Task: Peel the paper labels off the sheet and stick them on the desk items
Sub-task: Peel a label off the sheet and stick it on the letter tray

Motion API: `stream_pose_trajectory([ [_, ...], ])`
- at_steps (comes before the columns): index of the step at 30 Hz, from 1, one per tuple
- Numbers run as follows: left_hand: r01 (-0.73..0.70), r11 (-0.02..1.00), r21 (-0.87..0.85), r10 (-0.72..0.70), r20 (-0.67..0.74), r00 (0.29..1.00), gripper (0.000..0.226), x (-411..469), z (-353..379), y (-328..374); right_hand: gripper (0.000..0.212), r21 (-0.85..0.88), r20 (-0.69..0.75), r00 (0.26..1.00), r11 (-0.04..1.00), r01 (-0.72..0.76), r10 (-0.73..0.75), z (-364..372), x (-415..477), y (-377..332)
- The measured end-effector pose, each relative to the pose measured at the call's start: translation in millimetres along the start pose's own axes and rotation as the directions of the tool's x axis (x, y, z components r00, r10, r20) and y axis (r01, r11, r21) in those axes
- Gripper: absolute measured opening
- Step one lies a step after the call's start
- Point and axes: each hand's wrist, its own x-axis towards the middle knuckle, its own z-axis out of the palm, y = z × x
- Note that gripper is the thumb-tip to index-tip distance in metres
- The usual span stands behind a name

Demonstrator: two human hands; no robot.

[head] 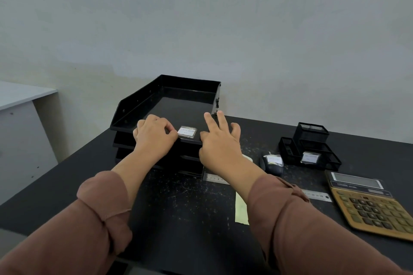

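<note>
Label [187,132] sits on the front lip of the top tray [143,105]. My left hand [154,135]: fingers curled, pinching the label's 9 o'clock edge. My right hand [220,143]: fingers spread, released, resting just at its 3 o'clock.

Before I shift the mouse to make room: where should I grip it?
Pinch the mouse by its two flanks, coming from above and the near side: a label covers its top, and the mesh organizer stands close on its right.

Label [187,131] writing illegible; ruler [317,196] middle behind right arm [268,190].
</note>
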Motion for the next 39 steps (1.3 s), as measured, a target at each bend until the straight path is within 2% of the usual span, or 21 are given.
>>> stream_pose_trajectory([
  [5, -0.02, 0.997, -0.078, 0.014, -0.081, 0.997, 0.025, -20, 7, 5, 0.049, 0.098, -0.055, 0.998, 0.995, -0.008, 0.014, -8, -10, 14],
  [8, -0.05, 0.994, -0.096, 0.036, -0.137, 0.99, 0.024, -33, 13, 14, 0.053, 0.131, -0.048, 0.997, 0.99, -0.05, 0.057, -9, -17, 27],
  [12, -0.145, 0.983, -0.108, 0.131, -0.131, 0.983, 0.023, -55, 23, 35, 0.053, 0.146, 0.003, 0.993, 0.982, -0.118, 0.119, -11, -33, 49],
  [16, -0.273, 0.954, -0.125, 0.263, -0.092, 0.96, 0.022, -78, 39, 64, 0.05, 0.179, 0.119, 0.972, 0.958, -0.224, 0.205, -15, -54, 77],
  [20, -0.338, 0.932, -0.131, 0.339, -0.016, 0.941, 0.022, -96, 56, 86, 0.043, 0.178, 0.211, 0.954, 0.951, -0.253, 0.214, -21, -75, 99],
  [24, -0.353, 0.916, -0.192, 0.371, 0.067, 0.926, 0.022, -115, 76, 103, 0.038, 0.238, 0.243, 0.949, 0.936, -0.257, 0.199, -23, -104, 119],
  [32, -0.285, 0.9, -0.33, 0.386, 0.3, 0.872, 0.023, -132, 106, 120, 0.036, 0.345, 0.3, 0.908, 0.854, -0.388, 0.292, -9, -147, 152],
  [35, -0.234, 0.879, -0.415, 0.389, 0.338, 0.857, 0.024, -129, 110, 129, 0.037, 0.386, 0.281, 0.908, 0.83, -0.403, 0.31, -1, -156, 155],
  [39, -0.144, 0.865, -0.48, 0.375, 0.43, 0.821, 0.029, -130, 112, 134, 0.034, 0.49, 0.163, 0.937, 0.798, -0.35, 0.311, 6, -171, 149],
])
